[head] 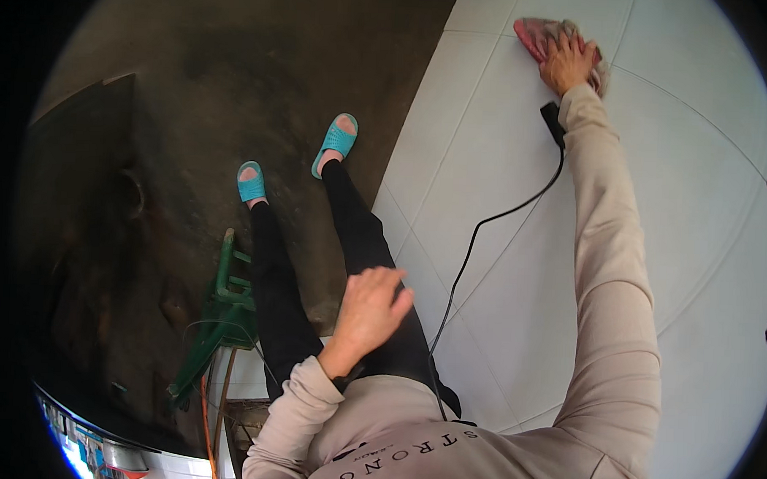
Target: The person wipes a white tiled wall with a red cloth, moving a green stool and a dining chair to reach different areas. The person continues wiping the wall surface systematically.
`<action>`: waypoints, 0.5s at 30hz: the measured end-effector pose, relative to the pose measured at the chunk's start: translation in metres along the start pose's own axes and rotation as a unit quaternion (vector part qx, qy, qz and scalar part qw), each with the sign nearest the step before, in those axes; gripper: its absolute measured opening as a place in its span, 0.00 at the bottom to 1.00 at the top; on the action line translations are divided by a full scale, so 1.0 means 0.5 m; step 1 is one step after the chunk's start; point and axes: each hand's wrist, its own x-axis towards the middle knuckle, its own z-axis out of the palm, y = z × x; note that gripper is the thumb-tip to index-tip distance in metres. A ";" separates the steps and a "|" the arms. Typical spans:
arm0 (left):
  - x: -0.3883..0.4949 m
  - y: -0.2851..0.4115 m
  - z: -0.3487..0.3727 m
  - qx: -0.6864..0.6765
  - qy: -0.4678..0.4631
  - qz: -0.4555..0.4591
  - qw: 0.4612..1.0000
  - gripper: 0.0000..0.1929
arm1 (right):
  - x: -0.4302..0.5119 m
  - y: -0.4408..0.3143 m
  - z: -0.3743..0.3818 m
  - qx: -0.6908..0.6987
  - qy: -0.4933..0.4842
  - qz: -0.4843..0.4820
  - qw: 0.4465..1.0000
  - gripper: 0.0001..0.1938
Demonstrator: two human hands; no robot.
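Note:
My right hand [567, 62] lies on a crumpled pink and grey cloth [531, 37], pressed against the white tiled surface [489, 116] at the upper right. Just below the wrist, a black connector [552, 122] on a black cable [475, 233] rests beside the beige sleeve; the cable runs down to my waist. Over my black-trousered thighs is my left hand [375, 302], with nothing in it, its fingers loosely bent and the thumb apart.
A green plastic stool [229, 316] stands beside my leg at the lower left. Orange and brown cords [205, 417] run below it. My feet, in turquoise slippers [340, 136], are on the dark floor [237, 76]. A metal pot [125, 458] shows at the lower left.

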 end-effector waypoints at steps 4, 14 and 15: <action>-0.050 -0.003 0.087 0.013 -0.174 0.005 0.985 0.19 | 0.031 -0.062 -0.001 0.009 -0.073 -0.052 0.996 0.24; -0.048 -0.008 0.076 0.073 -0.216 -0.015 0.973 0.18 | -0.417 -0.535 0.188 0.138 -0.138 -0.322 0.926 0.20; -0.052 -0.017 0.065 0.080 -0.219 -0.022 0.972 0.18 | -0.497 -0.573 0.180 0.144 -0.186 -0.344 0.909 0.21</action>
